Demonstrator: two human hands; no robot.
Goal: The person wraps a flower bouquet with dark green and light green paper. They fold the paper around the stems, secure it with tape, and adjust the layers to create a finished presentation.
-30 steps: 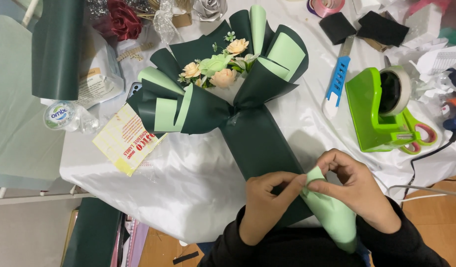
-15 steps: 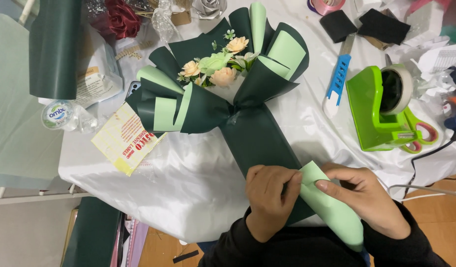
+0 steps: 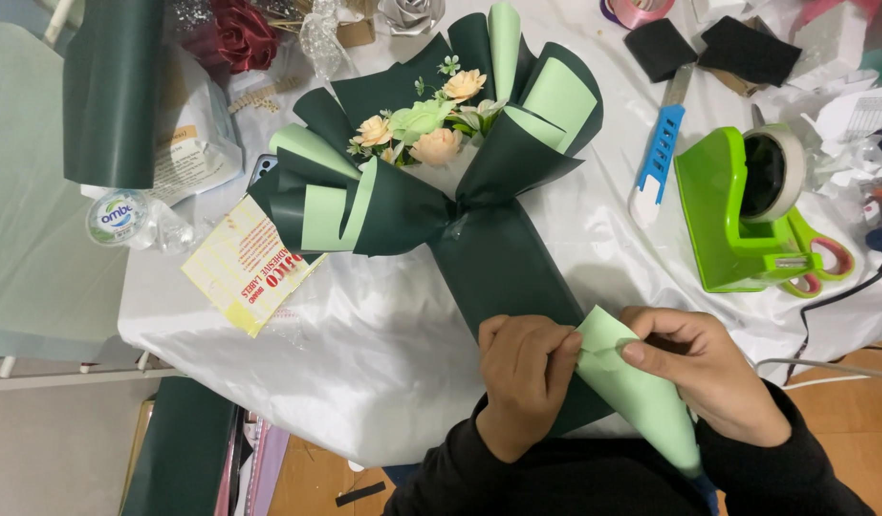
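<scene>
Both hands (image 3: 527, 368) (image 3: 704, 368) have shifted up the pale green sheet (image 3: 642, 392).

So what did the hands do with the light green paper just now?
Both hands, left and right, kept hold of the green paper and turned it, so its pointed end now aims down to the right and its top edge sits pinched between the fingers. The bouquet, tape dispenser and knife stayed put.
</scene>
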